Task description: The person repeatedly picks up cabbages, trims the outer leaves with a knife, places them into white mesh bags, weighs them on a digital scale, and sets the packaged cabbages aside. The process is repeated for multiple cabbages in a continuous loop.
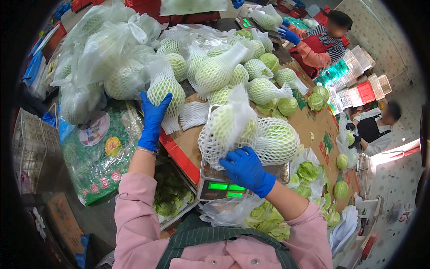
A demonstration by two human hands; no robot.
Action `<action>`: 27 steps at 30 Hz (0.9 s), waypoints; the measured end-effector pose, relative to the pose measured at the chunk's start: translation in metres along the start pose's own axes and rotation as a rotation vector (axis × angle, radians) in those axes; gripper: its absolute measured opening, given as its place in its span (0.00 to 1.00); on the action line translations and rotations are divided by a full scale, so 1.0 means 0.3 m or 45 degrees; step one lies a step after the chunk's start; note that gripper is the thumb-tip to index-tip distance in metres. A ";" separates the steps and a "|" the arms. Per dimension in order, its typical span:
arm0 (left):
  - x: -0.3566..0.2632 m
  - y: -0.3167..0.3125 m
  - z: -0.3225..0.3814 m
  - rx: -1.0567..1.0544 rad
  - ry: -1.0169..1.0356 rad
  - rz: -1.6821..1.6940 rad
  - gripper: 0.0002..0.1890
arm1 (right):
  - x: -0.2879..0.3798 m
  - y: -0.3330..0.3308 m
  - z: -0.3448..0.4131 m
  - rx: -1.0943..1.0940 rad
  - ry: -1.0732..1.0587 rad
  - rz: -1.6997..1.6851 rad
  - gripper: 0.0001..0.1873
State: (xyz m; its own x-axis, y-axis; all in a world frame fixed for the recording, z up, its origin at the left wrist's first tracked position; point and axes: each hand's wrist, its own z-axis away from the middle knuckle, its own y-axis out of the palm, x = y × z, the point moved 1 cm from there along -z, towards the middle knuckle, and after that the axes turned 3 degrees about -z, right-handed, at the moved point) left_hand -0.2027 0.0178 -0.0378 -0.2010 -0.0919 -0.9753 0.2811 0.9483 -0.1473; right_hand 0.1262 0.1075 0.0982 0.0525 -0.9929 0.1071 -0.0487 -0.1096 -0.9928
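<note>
My left hand (pixel 155 117), in a blue glove, spreads its thumb and fingers around the near side of a cabbage in a white foam net (pixel 166 89). My right hand (pixel 250 171), gloved alike, has its fingers curled at the near edge of another foam net sleeve (pixel 215 148). That sleeve covers pale green cabbage on a digital scale (pixel 247 175) with lit green displays. To its right, a second netted cabbage (pixel 277 141) also rests on the scale. A flattened foam net (pixel 194 115) lies between my hands. My right fingertips are partly hidden.
Several netted cabbages (pixel 218 72) are heaped beyond the scale. Plastic bags of cabbages (pixel 111 53) stand at the left, above a green printed carton (pixel 97 158). Loose leaves fill a crate (pixel 173 191) below. Two co-workers (pixel 315 47) handle cabbages at the right.
</note>
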 end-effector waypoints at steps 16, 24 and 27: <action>0.120 0.040 -0.123 0.090 -0.113 0.295 0.38 | 0.001 -0.158 -0.008 -0.408 0.356 -0.068 0.19; 0.115 0.015 -0.106 0.267 -0.572 1.095 0.29 | 0.050 -0.166 -0.018 -0.656 0.305 -0.389 0.18; 0.150 -0.035 -0.030 0.257 -0.605 1.598 0.27 | 0.043 -0.141 0.020 -0.778 0.428 -0.524 0.18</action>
State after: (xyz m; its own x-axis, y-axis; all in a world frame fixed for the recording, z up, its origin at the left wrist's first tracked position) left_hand -0.2233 0.0064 -0.0787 0.6195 0.6599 -0.4252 0.1737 0.4129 0.8940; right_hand 0.1351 0.0995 0.1414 -0.1130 -0.8176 0.5646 -0.6324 -0.3790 -0.6755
